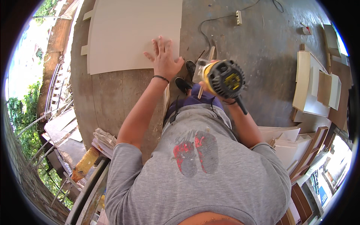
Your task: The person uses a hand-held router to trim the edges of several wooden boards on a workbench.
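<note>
My left hand (165,62) lies flat with fingers spread near the close right corner of a large pale board (131,35). A dark band circles that wrist. To the right of the board, my right hand (203,86) grips a yellow and black trim router (226,79), held up in front of my thighs. The router's round black top and cord end face me, and its body hides most of those fingers. A thin strip of light wood shows beside and below the router; whether the hand touches it I cannot tell.
Wooden battens (84,50) stick out under the board's left side. A white power strip (239,17) with a dark cord lies on the floor. White box-like cabinet parts (311,80) and leaning panels (285,146) stand at right. A yellow container (85,164) sits lower left, near the open edge.
</note>
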The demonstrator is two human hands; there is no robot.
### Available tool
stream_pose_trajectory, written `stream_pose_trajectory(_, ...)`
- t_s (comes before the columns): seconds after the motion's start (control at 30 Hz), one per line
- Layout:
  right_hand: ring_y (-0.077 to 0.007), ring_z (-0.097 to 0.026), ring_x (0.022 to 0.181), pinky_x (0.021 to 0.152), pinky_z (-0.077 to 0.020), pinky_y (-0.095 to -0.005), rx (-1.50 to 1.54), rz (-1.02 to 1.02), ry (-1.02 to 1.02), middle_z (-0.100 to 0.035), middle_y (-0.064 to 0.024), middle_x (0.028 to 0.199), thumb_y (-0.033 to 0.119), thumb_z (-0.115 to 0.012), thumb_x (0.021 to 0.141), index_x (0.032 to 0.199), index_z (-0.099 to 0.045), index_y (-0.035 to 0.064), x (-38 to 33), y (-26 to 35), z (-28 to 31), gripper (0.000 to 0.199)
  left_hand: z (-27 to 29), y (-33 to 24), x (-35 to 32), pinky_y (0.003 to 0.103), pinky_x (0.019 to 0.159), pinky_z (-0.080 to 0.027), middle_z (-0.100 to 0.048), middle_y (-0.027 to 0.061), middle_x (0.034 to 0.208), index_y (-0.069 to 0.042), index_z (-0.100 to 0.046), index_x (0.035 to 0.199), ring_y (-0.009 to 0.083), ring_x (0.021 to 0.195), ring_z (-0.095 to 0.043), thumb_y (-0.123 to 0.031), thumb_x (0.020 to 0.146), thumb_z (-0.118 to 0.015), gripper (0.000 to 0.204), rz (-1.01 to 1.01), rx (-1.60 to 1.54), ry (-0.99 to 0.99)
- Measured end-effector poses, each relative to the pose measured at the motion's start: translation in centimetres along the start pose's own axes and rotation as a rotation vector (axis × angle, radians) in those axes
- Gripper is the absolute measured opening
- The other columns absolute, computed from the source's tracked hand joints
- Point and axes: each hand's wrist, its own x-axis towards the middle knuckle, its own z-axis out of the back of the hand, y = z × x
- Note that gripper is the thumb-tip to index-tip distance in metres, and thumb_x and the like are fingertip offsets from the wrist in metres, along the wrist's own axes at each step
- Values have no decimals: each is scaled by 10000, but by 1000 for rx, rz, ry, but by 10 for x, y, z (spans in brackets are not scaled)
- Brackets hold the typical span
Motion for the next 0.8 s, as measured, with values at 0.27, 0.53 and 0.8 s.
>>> stream_pose_trajectory(0.27,-191,-648,928,863,-503,-372,-973,543,-80,-682,-7,972,289,-772,780,1024,-673,163,34,21,13,292,6,5,-28,649,1104,-100,-315,163,1518,-47,-481,1353,366,1440,-206,-213,769,-618,623,-140,-107,56)
stream_pose_trajectory(0.53,-163,-649,953,842,-503,-302,-450,99,74,-667,-87,1075,173,-782,736,1158,-604,34,49,-32,-7,479,12,96,34,517,1158,-131,-325,140,1518,-56,-484,1354,307,1451,-191,-457,892,-560,617,58,-105,-137)
stream_pose_trajectory(0.8,-249,-641,1027,884,-501,-326,-309,52,107,-626,-155,1160,218,-813,660,1161,-608,26,73,5,-52,574,15,89,61,517,1173,-78,-250,109,1557,-102,-354,1454,282,1463,-145,-601,901,-440,749,259,149,-155)
